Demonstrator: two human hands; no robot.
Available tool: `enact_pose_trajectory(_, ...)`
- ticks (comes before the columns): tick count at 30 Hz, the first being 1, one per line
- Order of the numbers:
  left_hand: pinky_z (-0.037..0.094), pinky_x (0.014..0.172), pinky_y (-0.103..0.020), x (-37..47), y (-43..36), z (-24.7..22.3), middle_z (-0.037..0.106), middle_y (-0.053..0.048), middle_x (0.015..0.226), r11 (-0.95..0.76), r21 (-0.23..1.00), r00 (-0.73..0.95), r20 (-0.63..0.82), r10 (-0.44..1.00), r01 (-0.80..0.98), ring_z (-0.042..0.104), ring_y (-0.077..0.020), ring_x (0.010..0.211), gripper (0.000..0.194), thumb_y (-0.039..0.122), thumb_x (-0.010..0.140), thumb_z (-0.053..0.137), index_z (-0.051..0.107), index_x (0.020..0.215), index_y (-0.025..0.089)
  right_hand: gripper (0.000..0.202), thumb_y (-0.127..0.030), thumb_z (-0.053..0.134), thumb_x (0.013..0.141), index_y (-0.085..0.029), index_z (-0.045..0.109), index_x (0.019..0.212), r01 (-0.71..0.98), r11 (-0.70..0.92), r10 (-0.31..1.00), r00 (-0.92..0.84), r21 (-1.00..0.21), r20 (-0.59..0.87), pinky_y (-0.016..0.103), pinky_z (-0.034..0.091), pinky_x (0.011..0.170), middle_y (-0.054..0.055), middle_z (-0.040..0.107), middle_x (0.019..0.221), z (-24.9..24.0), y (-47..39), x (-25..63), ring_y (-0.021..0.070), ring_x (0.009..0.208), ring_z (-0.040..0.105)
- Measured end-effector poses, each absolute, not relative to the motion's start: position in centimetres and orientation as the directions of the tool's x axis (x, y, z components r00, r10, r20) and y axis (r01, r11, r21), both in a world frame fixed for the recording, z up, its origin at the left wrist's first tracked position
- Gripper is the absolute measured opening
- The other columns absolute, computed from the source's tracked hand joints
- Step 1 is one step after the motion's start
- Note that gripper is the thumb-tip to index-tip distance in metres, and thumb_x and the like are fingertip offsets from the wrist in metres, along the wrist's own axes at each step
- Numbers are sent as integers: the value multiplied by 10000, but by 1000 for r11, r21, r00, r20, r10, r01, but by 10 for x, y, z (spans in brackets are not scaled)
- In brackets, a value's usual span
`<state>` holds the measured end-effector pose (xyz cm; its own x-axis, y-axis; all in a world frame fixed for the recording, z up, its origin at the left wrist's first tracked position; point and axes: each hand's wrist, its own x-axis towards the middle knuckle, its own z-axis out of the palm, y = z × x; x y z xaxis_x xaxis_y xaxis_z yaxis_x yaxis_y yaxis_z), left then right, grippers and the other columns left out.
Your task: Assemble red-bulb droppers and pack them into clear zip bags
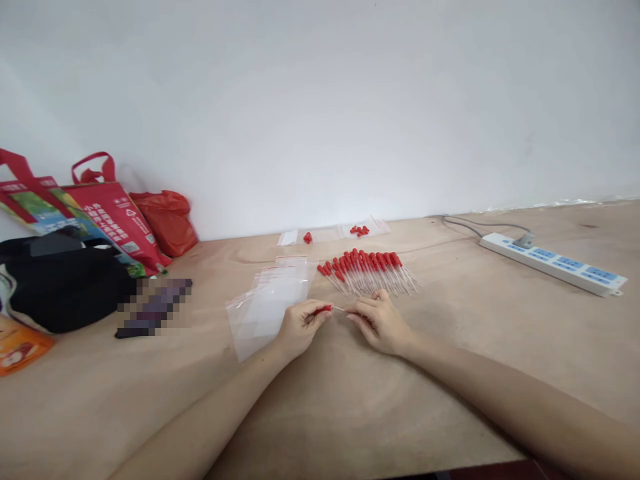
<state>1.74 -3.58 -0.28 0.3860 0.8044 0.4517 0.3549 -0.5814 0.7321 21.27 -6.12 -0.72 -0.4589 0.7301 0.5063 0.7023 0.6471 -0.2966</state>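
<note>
A small red tip (325,309) sits pinched between the thumb and fingers of my left hand (299,325). From it a thin white stick (339,309) runs to the right, its other end gripped in the fingertips of my right hand (383,325). Just beyond my hands lies a row of red-tipped white sticks (367,270), side by side with the red ends pointing away. Overlapping clear zip bags (265,303) with red seal lines lie flat behind and beside my left hand.
By the wall are a bag with white sticks (327,234) and loose red pieces (359,231). A white power strip (553,262) with a plugged-in cable lies right. At left are red shopping bags (120,217), a black cloth item (70,283), an orange packet (23,347) and a pixelated dark object (157,307).
</note>
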Motion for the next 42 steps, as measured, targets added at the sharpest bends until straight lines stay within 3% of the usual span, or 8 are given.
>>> enact_pose_trajectory(6,462,581,-246,15,-38,-2,642,-49,714,-657,630,466,474,747,414,578,-139,621,172,257,781,513,658,788,164,227,-199,397,842,-211,609,924,679,682,706,-513,-273,488,289,202,688,15,617,768,-6,-57,218,113,638,478)
enact_pose_trajectory(15,447,614,-240,16,-44,-1,615,-44,717,-707,539,585,416,696,458,561,-134,644,187,245,808,459,628,792,167,227,-151,393,802,-204,612,833,689,713,650,-577,-134,494,293,182,668,19,601,738,-6,-55,220,121,622,455)
enact_pose_trajectory(27,418,583,-228,17,-46,1,592,-48,700,-791,451,671,436,599,414,537,-129,621,185,230,821,454,608,758,149,218,-162,359,835,-174,574,800,655,700,707,-579,-285,406,280,195,668,14,616,732,-7,-60,210,114,624,466)
enact_pose_trajectory(35,443,690,-260,15,-40,10,625,-58,813,-790,384,605,508,613,478,568,-148,738,186,267,819,469,605,890,161,225,-194,398,834,-187,594,945,719,680,692,-566,-141,448,294,237,671,58,625,814,5,-57,207,171,778,488)
enact_pose_trajectory(38,412,821,-332,2,-30,14,620,-74,935,-675,305,478,518,709,672,545,-205,901,259,324,783,514,588,975,167,255,-104,430,777,-185,591,958,727,676,686,-563,-118,461,292,282,680,61,613,845,3,-54,215,177,794,495)
enact_pose_trajectory(42,377,868,-374,-29,-11,15,592,-112,962,-258,233,136,436,890,938,521,-256,948,274,336,765,509,594,925,130,203,-135,394,807,-167,568,905,749,608,732,-400,-263,551,285,356,679,72,588,834,-2,-47,233,177,775,514)
